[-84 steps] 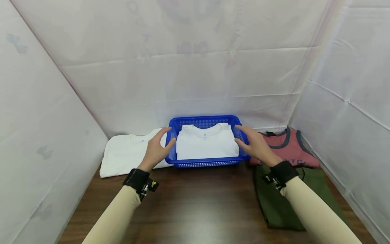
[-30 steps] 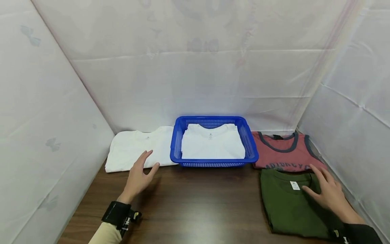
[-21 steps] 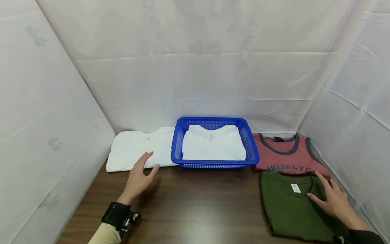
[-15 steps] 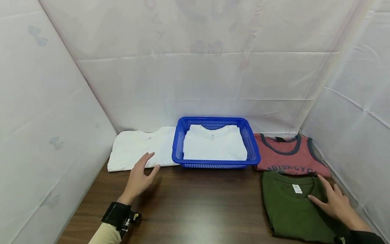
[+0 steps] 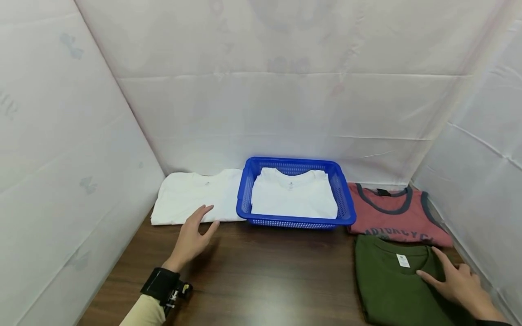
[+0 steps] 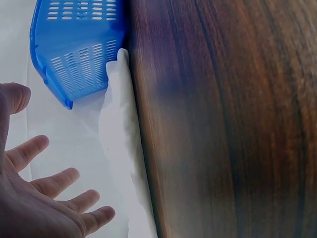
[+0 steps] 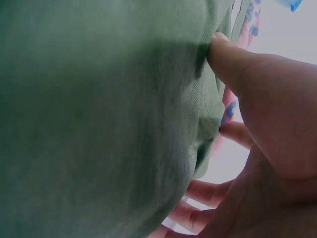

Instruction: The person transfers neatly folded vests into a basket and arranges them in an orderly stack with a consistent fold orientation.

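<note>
My right hand (image 5: 458,283) rests on the right part of a folded dark green T-shirt (image 5: 391,290) at the lower right. Its thumb touches the cloth near the neck opening, and in the right wrist view the other fingers (image 7: 208,193) lie along the shirt's edge, their tips partly hidden. Thumb and index finger stand well apart. My left hand (image 5: 189,242) hovers with spread fingers in front of a folded white shirt (image 5: 195,199), holding nothing. A blue perforated basket (image 5: 240,199) at the back middle contains another folded white shirt (image 5: 291,197).
A folded red T-shirt (image 5: 381,222) with grey trim lies behind the green one, right of the basket. Everything is on a dark wooden table (image 5: 269,276). White cloth walls (image 5: 293,108) enclose the back and both sides.
Both hands have left the basket's sides. The right hand has moved right and down to the green T-shirt; the left has drawn back toward me. The head view has lately shifted slightly right.
</note>
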Motion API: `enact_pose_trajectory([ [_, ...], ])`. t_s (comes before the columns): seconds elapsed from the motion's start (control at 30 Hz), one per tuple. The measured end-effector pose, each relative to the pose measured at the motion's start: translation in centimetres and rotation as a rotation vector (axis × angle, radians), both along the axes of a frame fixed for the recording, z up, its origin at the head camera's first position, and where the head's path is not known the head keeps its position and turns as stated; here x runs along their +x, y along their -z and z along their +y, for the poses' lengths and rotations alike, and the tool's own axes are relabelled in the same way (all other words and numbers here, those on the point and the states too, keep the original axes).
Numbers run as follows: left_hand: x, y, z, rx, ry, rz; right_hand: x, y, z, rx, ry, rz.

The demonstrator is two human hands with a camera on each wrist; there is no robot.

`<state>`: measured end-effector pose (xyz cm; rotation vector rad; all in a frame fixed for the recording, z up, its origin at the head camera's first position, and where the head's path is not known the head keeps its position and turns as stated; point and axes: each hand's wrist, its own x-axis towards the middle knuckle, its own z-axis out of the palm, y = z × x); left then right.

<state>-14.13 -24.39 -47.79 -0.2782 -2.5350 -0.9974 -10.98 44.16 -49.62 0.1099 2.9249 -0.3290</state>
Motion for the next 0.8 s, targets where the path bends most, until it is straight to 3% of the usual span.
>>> enact_pose_trajectory([
  [0.37,0.3,-0.3,0.2,-0.016,0.010,-0.020,-0.3,-1.3,-2.7,-0.085,-0.042,-0.041],
  [0.8,1.1,0.0,0.3,-0.024,0.025,-0.062,-0.9,-1.6,-7.0,-0.106,-0.094,-0.073],
])
